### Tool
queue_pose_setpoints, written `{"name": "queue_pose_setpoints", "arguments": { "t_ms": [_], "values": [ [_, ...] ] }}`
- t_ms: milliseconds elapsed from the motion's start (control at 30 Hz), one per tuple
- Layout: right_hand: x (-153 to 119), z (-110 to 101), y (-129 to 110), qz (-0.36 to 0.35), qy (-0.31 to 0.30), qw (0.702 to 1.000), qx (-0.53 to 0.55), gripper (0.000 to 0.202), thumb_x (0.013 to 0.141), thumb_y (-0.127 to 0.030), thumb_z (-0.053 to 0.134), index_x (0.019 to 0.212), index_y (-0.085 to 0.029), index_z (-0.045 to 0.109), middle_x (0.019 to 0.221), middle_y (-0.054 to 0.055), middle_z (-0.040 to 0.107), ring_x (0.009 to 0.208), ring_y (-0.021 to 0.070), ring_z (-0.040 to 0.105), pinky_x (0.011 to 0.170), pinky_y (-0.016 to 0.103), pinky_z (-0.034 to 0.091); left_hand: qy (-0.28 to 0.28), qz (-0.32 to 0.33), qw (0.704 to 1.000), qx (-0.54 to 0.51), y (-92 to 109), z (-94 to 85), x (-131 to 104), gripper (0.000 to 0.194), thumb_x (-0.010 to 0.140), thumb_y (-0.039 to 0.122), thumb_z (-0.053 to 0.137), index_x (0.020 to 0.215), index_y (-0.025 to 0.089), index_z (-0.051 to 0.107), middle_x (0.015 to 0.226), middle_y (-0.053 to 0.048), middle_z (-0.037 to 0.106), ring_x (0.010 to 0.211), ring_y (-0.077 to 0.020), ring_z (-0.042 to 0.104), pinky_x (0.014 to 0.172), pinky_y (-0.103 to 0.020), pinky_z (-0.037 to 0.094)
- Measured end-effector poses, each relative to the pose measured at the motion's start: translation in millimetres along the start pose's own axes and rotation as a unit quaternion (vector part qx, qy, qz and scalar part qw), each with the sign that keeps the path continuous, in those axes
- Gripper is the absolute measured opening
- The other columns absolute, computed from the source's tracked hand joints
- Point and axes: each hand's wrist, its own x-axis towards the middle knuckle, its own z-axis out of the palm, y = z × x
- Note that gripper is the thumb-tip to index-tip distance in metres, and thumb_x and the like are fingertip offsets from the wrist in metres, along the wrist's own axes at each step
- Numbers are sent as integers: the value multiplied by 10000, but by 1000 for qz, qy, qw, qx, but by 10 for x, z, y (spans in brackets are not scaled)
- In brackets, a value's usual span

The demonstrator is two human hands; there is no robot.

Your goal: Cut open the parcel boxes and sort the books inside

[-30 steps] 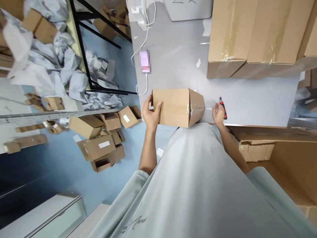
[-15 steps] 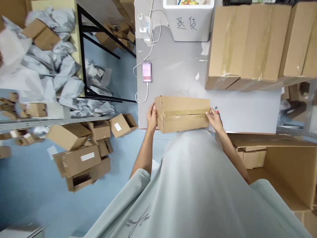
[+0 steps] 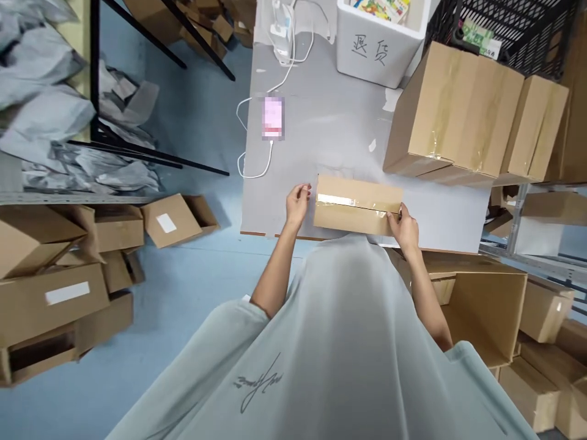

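A long, narrow cardboard box (image 3: 353,218) lies at the front edge of the grey table, its taped seam facing up and a white strip along the left part of that seam. My right hand (image 3: 405,228) grips the box's right end, thumb on the top face and a finger at the end. Just off the left end is my left hand (image 3: 298,205), fingers loosely curled and apart, with nothing visible in them.
On the grey table (image 3: 316,134) are a phone (image 3: 273,117) with a white cable, a power strip (image 3: 281,33), a white bin (image 3: 378,46) and large taped cartons (image 3: 463,116). A black crate (image 3: 532,36) stands behind. Opened boxes (image 3: 59,293) lie on the floor at left.
My left hand has let go of the box's left end and moved slightly away. The right hand still holds the other end. The view has turned, and the red-and-black tool by the right hand no longer shows.
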Motion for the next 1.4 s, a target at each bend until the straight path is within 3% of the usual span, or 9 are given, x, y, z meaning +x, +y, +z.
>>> {"name": "queue_pose_setpoints", "arguments": {
  "t_ms": [133,333,600,833,933,1033,1133,1267,1400],
  "values": [
    [74,-61,22,-48,48,998,10,694,1013,-493,636,1612,-145,621,1477,263,711,1156,392,758,1063,567,617,-36,-11,997,62,248,-170,-339,244,1058,427,736,1118,202,811,1093,-91,830,942,-219,734,909,-326,563],
    [230,-76,53,-42,56,995,74,736,895,-379,744,1594,-180,630,1390,189,689,971,279,741,1035,507,645,74,-84,991,69,356,255,-543,229,979,369,861,1048,213,709,914,-12,724,836,-196,673,848,-326,510],
    [132,-160,28,-120,53,990,43,642,1085,-619,579,1547,-187,688,1363,174,665,827,232,697,955,472,641,157,-35,987,-10,290,516,-495,250,1069,409,772,1079,239,589,691,93,371,658,-159,489,794,-310,520],
    [470,-468,-122,-154,116,981,11,662,1161,-754,390,1236,-224,777,1223,141,702,909,260,693,949,444,584,113,12,992,50,369,373,-834,263,1037,416,735,1209,227,671,767,43,510,817,-193,659,985,-351,588],
    [777,-510,-189,-163,135,977,22,687,1146,-800,387,1090,-223,756,1085,127,719,967,290,697,978,452,571,115,14,989,88,308,206,-1071,372,949,295,731,1312,231,679,1112,-70,740,1169,-232,747,1129,-375,582],
    [1051,-490,-229,-161,143,976,29,704,1123,-843,393,981,-231,711,966,109,709,977,307,698,978,460,565,109,-51,990,79,195,6,-1285,553,904,293,785,1438,258,646,1506,-163,708,1449,-299,686,1199,-445,590],
    [1238,-470,-252,-148,112,982,31,698,1107,-861,424,930,-236,680,864,80,685,947,308,696,967,463,556,62,-94,993,39,102,-129,-1455,619,918,458,868,1462,255,651,1580,-203,683,1494,-347,678,1250,-515,581],
    [1361,-512,-258,-170,82,981,40,682,1110,-849,455,910,-236,678,869,74,687,957,293,687,963,449,554,47,-58,997,-8,93,-140,-1588,773,869,684,908,1465,268,643,1622,-209,659,1525,-368,670,1294,-561,548],
    [1361,-615,-197,-223,44,971,69,689,1072,-877,529,920,-230,709,1035,97,722,1002,265,688,963,413,569,53,-31,998,0,164,-92,-1607,674,855,613,921,1370,251,682,1544,-199,717,1464,-367,715,1260,-558,581]
  ]
}}
